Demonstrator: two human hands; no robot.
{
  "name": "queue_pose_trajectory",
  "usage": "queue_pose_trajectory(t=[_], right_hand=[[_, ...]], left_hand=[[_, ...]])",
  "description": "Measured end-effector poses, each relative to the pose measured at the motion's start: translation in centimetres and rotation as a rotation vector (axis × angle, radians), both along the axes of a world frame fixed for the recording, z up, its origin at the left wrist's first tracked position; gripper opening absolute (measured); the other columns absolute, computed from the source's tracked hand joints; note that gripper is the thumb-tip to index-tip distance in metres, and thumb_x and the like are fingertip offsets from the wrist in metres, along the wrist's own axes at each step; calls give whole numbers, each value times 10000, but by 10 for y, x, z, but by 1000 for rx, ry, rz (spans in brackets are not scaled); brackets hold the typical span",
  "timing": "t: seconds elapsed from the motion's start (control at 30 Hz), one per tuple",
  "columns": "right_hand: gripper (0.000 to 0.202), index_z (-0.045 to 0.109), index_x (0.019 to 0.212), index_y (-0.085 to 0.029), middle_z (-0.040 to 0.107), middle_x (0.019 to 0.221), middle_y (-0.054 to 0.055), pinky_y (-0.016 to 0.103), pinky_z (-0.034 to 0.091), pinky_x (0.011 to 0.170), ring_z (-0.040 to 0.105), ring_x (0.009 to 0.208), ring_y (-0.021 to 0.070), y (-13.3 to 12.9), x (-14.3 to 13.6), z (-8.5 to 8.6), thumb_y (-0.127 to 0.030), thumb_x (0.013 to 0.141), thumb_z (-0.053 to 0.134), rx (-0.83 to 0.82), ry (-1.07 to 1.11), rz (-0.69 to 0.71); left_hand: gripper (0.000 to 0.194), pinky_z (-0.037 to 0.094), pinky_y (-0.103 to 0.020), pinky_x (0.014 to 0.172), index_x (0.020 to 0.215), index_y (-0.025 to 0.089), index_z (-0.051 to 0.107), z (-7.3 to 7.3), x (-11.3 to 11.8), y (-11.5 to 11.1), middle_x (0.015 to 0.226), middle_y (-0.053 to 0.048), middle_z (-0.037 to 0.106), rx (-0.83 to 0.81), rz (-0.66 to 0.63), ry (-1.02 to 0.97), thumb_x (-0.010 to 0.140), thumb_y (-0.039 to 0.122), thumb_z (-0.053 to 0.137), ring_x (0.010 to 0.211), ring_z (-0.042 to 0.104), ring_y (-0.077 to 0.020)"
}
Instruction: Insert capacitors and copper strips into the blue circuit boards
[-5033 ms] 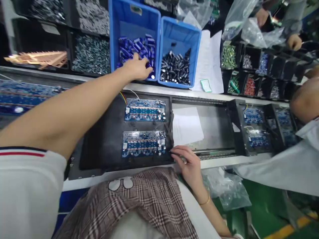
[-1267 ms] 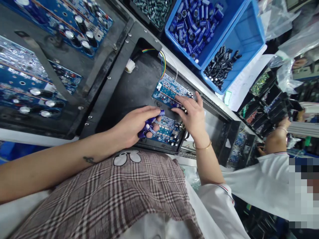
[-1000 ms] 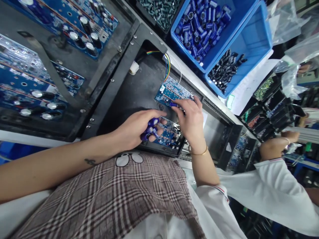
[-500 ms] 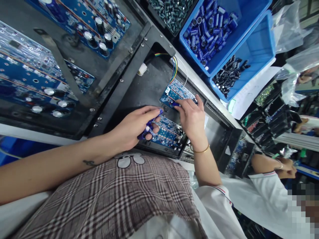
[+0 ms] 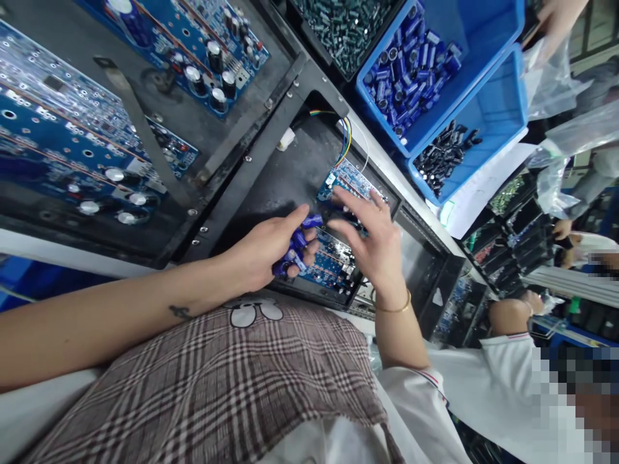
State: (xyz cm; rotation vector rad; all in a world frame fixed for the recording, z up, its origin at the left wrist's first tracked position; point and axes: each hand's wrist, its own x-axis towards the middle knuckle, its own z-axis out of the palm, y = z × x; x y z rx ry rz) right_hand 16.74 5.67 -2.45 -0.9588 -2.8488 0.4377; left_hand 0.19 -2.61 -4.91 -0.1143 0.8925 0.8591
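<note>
My left hand is curled around several blue capacitors, one of them sticking out near the thumb tip. Just to its right, my right hand hovers with thumb and fingers apart and nothing visible between them. Beneath the right hand lies the upper circuit board, partly covered by the fingers, with coloured wires running to its top edge. A lower circuit board sits in the same black frame, partly hidden behind my left hand.
A blue bin of blue capacitors stands beyond the frame, beside a blue bin of black parts and a black bin of small green parts. Larger populated boards lie left under a metal strip. A co-worker's arm is at right.
My right hand has let go of a blue capacitor at the upper board and drawn back, its fingers spreading. In my left hand, one capacitor now protrudes further by the thumb.
</note>
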Motion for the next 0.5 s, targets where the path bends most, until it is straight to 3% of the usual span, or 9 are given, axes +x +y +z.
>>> queue_pose_trajectory(t=[0.07,0.2,0.33,0.5], right_hand=[[259,597,1234,-276,716,1183,-7,453,333,1182,658,1116,147,-4,-8,5,-292,986,524,-94,34,11],[172,666,1060,-250,730,1045,9,493,321,1170,669,1020,164,3,-18,-6,-265,987,510,63,-11,-152],[170,662,1039,-228,728,998,25,479,365,1129,662,977,178,13,-17,-24,-245,984,503,100,-52,-163],[180,665,1027,-203,733,982,44,455,394,1106,659,940,178,13,-18,-27,-251,985,497,136,-41,-161]], left_hand=[[417,274,-153,318,718,155,517,1,0,1,586,-25,548,8,0,-31,976,476,450,420,514,-95],[243,293,-173,318,907,164,581,2,-2,2,762,-83,689,-66,0,-59,947,383,484,437,578,-128],[205,301,-181,331,978,158,613,3,-3,3,883,-114,733,-69,-31,-54,909,272,458,443,594,-131],[192,303,-185,317,955,124,608,4,-4,3,854,-146,728,-76,4,-53,889,229,461,440,564,-129]])
